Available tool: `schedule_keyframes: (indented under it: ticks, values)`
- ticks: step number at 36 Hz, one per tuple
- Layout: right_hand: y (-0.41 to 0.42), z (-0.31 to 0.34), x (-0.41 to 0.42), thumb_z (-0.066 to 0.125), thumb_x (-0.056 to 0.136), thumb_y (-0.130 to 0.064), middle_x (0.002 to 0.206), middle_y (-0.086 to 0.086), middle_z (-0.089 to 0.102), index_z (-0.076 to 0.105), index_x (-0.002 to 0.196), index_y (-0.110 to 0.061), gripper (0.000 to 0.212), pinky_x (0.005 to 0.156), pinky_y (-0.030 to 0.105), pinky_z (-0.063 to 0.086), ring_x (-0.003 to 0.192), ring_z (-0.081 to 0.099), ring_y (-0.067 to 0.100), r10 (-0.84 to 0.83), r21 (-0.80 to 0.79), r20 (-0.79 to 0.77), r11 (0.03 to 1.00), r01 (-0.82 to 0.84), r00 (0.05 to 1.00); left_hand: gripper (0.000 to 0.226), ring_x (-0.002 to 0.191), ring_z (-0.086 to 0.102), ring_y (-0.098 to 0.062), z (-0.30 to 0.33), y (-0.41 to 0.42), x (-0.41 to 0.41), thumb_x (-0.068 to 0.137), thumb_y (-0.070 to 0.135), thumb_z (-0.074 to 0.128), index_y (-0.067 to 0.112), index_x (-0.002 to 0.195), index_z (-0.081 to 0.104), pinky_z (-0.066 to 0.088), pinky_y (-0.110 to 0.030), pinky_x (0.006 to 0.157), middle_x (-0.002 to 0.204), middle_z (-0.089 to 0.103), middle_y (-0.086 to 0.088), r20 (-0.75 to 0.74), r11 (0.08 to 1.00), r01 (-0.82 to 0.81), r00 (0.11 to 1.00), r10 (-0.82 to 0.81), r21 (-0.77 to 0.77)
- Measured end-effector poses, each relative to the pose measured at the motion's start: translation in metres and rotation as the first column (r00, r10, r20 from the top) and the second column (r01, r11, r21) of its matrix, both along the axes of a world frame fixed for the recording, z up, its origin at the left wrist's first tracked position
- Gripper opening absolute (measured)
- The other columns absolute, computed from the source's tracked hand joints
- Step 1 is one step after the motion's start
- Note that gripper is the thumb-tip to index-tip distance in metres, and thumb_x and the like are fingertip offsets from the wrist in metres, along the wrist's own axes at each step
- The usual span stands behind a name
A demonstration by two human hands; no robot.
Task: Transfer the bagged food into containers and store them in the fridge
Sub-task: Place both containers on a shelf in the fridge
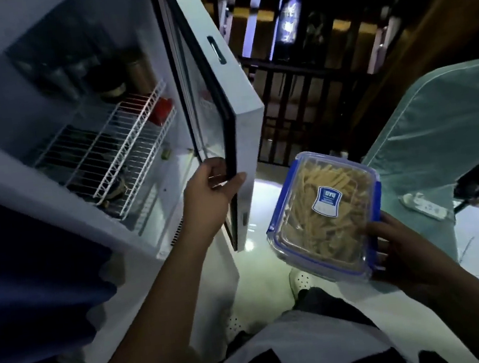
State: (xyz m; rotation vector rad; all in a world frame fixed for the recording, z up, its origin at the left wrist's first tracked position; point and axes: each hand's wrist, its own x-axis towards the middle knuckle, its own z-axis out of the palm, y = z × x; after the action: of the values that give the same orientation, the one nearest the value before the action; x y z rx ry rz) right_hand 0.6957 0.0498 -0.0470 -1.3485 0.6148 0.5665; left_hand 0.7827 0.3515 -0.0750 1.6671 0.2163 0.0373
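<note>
The step in hand looks like the storing one: the food is already in its container, a clear lidded box with blue clips and a label on top, full of pale stick-shaped pieces, held in the lower right of the frame over the pale floor. The right hand is clamped on the box's near corner, thumb on the lid and fingers underneath. The left hand, at the centre of the frame, is closed round the lower edge of the fridge door, thumb on the outer face and fingers curled over the dark seal, so the two hands are well apart. The door stands open and the fridge fills the upper left, with a white wire shelf across its middle. The next move, as I judge it, calls for carrying the box leftward past the door edge and sliding it flat onto a free patch of shelf, while the left hand keeps the door wide enough. The room is dim, so much is hard to read: dark jars and a red thing sit at the back of the fridge, and dark shapes below the shelf cannot be named. How much room the shelf offers is unclear. The label's print is too small to read, and a dark blue cloth at the far left hides the fridge's near side.
</note>
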Motion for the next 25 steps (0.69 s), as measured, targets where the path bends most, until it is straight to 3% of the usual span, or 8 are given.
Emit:
schedule_keyframes:
  ticks: [3,8,14,17,20,22,25]
  values:
    - [-0.022,-0.007,0.002,0.060,0.090,-0.015,0.103,0.016,0.052,0.073,0.109,-0.038,0.033,0.056,0.037,0.057,0.094,0.039,0.034,-0.049,0.044,-0.024,0.998,0.050,0.999,0.025,0.097,0.070,-0.003,-0.003,-0.027,0.015,0.083,0.022,0.078,0.037,0.099,0.067,0.052,-0.019,0.082,0.100,0.074,0.019,0.008,0.998,0.068,0.998,-0.068,0.013]
    - [-0.061,-0.014,0.014,0.061,0.090,-0.014,0.101,0.011,0.077,0.072,0.108,-0.040,0.034,0.057,0.037,0.058,0.074,0.072,0.029,-0.098,-0.009,-0.021,0.995,0.098,0.995,0.024,0.101,0.071,-0.008,0.000,-0.083,0.046,0.083,0.021,0.072,0.036,0.101,0.068,0.054,-0.023,0.090,0.106,0.075,0.013,-0.021,0.988,0.153,0.988,-0.153,0.022]
    - [-0.118,-0.024,0.036,0.063,0.089,-0.011,0.102,0.012,0.077,0.071,0.110,-0.042,0.038,0.055,0.037,0.055,0.072,0.074,0.027,-0.122,-0.023,-0.030,0.992,0.122,0.992,0.018,0.097,0.070,-0.008,0.005,-0.155,0.100,0.092,0.014,0.072,0.020,0.108,0.067,0.051,-0.015,0.081,0.106,0.073,0.005,-0.054,0.979,0.186,0.982,-0.182,0.081]
    - [-0.146,-0.029,0.050,0.065,0.087,-0.011,0.101,0.009,0.077,0.069,0.114,-0.041,0.041,0.053,0.035,0.055,0.072,0.074,0.028,-0.125,-0.018,-0.027,0.992,0.125,0.992,0.018,0.087,0.067,0.005,0.007,-0.191,0.126,0.092,0.015,0.072,0.018,0.109,0.067,0.048,-0.007,0.072,0.103,0.072,0.006,-0.063,0.981,0.173,0.984,-0.168,0.085]
    - [-0.169,-0.035,0.064,0.066,0.087,-0.011,0.103,0.008,0.077,0.067,0.119,-0.043,0.045,0.053,0.035,0.055,0.078,0.075,0.031,-0.122,-0.019,-0.015,0.992,0.122,0.992,0.018,0.084,0.064,0.004,0.008,-0.224,0.151,0.093,0.014,0.070,0.012,0.110,0.067,0.046,-0.004,0.070,0.100,0.070,0.004,-0.061,0.982,0.149,0.988,-0.143,0.115]
    - [-0.183,-0.037,0.074,0.067,0.087,-0.011,0.107,0.008,0.077,0.064,0.124,-0.044,0.050,0.059,0.039,0.057,0.091,0.074,0.038,-0.116,-0.022,-0.008,0.993,0.116,0.993,0.020,0.088,0.063,-0.008,0.010,-0.243,0.168,0.093,0.011,0.069,0.005,0.112,0.066,0.048,-0.011,0.074,0.100,0.069,-0.003,-0.062,0.984,0.133,0.990,-0.126,0.123]
    - [-0.199,-0.041,0.087,0.069,0.085,-0.010,0.108,0.010,0.076,0.062,0.127,-0.044,0.054,0.069,0.046,0.056,0.098,0.072,0.043,-0.109,-0.035,0.003,0.993,0.110,0.994,0.017,0.082,0.061,-0.008,0.012,-0.267,0.190,0.093,0.013,0.070,0.010,0.110,0.065,0.049,-0.018,0.075,0.095,0.068,-0.001,-0.077,0.989,0.105,0.992,-0.098,0.100]
